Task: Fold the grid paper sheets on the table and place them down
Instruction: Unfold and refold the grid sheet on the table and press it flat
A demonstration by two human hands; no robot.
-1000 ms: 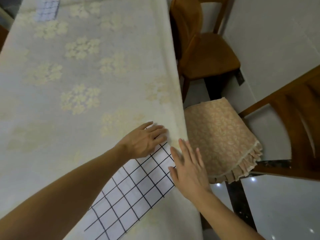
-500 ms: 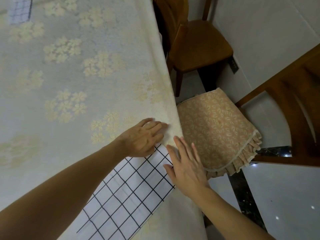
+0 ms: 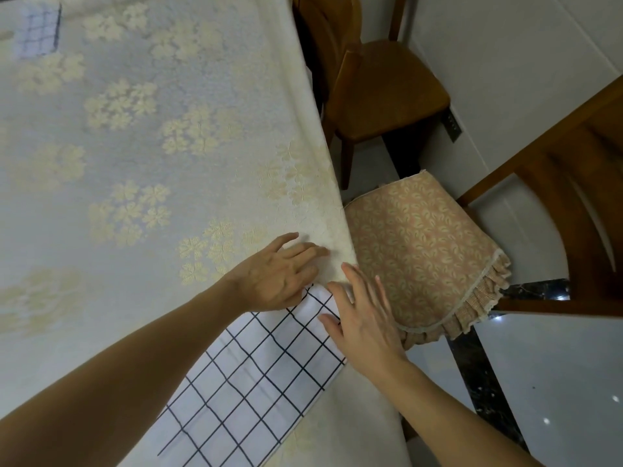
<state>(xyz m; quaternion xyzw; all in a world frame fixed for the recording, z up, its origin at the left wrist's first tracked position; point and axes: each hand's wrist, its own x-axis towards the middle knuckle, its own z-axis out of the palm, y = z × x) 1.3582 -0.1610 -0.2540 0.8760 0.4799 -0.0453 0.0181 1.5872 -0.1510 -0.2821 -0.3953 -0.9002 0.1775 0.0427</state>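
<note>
A white grid paper sheet (image 3: 256, 375) with black lines lies flat near the table's right edge, partly under my left forearm. My left hand (image 3: 276, 276) rests palm down on the sheet's far end, fingers spread toward the table edge. My right hand (image 3: 362, 318) lies flat on the sheet's right side at the table's rim, fingers apart. A second, smaller grid paper (image 3: 38, 33) lies at the far left of the table, pale and folded-looking.
The table wears a cream tablecloth (image 3: 151, 146) with flower patterns. To the right stand a chair with a patterned frilled cushion (image 3: 424, 251) and, farther back, a bare wooden chair (image 3: 387, 89). Glossy floor lies below.
Both hands have stayed pressed on the sheet's far corner. The view has shifted slightly, and the far grid paper now appears nearer the upper left corner.
</note>
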